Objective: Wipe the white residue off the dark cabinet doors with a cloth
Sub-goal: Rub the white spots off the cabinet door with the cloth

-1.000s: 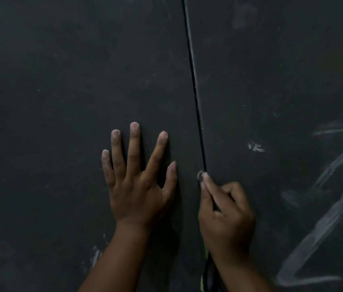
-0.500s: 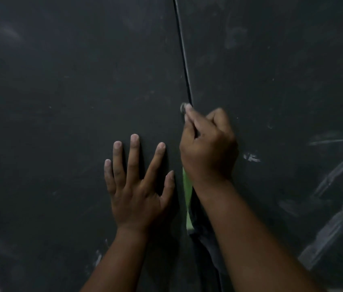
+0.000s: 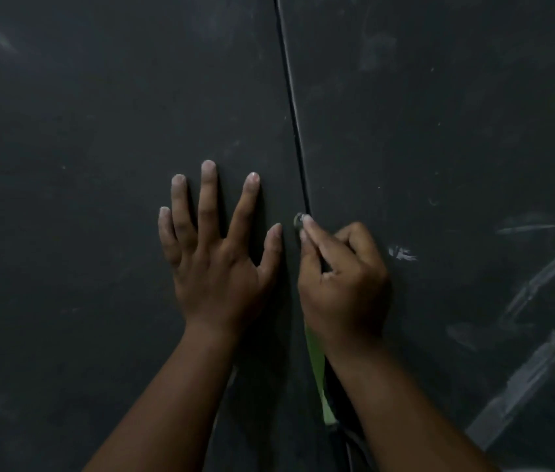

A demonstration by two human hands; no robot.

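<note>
I'm looking at the cloth [image 3: 317, 366] first: it is hanging as a green-and-dark strip under the right hand [image 3: 342, 284], and a small grey bunched tip of it is poking out at the fingertips [image 3: 306, 219], touching the seam [image 3: 291, 97] between the two doors. The right hand is curling its fingers and thumb round that tip, pinching it against the gap. The left hand [image 3: 216, 253] is lying flat on the left door [image 3: 99, 131], fingers straight and spread, holding nothing, just bracing.

Progress, as I'm judging it: the left door is reading mostly dark, only faint haze and specks showing. The right door [image 3: 456, 114] is carrying the bulk of what is left: a small white smudge [image 3: 402, 254] just beside the right knuckles, and long white streaks [image 3: 521, 379] well off toward the right edge, untouched. I'm calling the seam the step in hand, with the right door's marks remaining. So partly done, not near finished.
</note>
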